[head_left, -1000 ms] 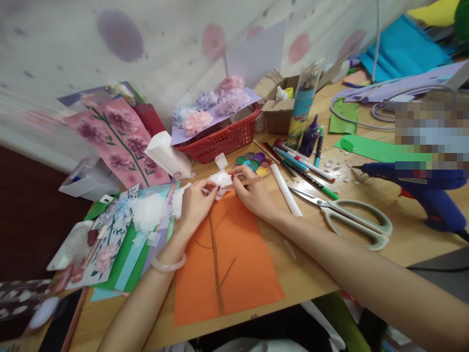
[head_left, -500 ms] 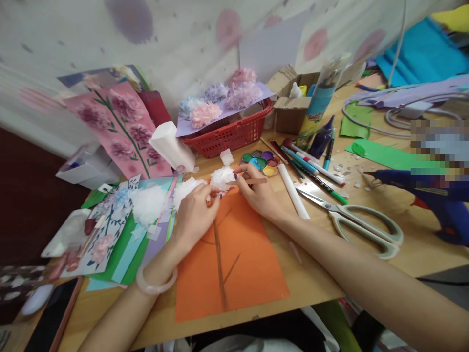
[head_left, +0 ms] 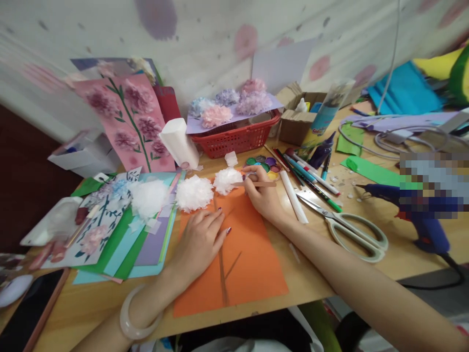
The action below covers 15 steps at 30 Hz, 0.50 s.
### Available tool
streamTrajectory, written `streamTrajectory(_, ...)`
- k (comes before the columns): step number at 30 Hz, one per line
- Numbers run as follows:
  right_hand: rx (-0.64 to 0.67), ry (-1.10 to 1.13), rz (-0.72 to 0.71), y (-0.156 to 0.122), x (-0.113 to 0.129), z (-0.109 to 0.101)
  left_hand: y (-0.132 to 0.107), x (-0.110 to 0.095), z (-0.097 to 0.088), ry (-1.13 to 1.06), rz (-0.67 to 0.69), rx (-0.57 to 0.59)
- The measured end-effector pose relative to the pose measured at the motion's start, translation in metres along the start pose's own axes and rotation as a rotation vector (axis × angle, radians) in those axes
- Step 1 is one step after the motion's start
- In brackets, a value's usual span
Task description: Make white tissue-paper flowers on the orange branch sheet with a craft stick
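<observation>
My left hand [head_left: 200, 239] lies on a sheet of orange paper [head_left: 252, 274], fingers stretched out and holding nothing. Brown lines like a stem and branches run down this sheet. Pinched in my right hand [head_left: 264, 193] is a slim brown stick [head_left: 263, 184]; its left end meets a white tissue-paper flower [head_left: 224, 181] at the sheet's top edge. I cannot tell whether the stick is a pencil. Another white paper flower [head_left: 194, 193] sits just beyond my left fingertips, and a third white fluffy flower [head_left: 148, 199] rests on coloured papers to the left.
Scissors [head_left: 330, 213], a white roll [head_left: 294, 198], several pens [head_left: 311, 176] and a glue gun [head_left: 425, 215] lie to the right. Behind stand paint pots [head_left: 251, 161] and a red basket [head_left: 234, 139]. A phone [head_left: 32, 313] is at the front left.
My left hand has drawn back from the white flowers and flattened onto the orange paper. My right hand keeps the stick at the flower. The view has shifted slightly.
</observation>
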State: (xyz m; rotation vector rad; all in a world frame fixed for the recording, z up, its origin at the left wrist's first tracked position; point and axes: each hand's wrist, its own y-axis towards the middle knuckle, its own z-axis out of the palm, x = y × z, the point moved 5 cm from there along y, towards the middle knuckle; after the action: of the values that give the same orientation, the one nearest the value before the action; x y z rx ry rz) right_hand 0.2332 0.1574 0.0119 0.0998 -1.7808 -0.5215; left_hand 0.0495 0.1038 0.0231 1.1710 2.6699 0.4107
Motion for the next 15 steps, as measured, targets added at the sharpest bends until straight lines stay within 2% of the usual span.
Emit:
streamTrajectory(3,-0.084,-0.034,0.050,-0.003,-0.001,-0.009,-0.002,0.000,0.002,-0.020,-0.018,0.019)
streamTrajectory(6,-0.101,-0.076,0.089,-0.004,-0.006,-0.015,-0.003,0.001,0.004,-0.044,-0.042,0.036)
streamTrajectory(15,0.012,-0.056,0.058,0.000,-0.004,-0.003,-0.003,-0.001,0.003,-0.049,-0.022,0.035)
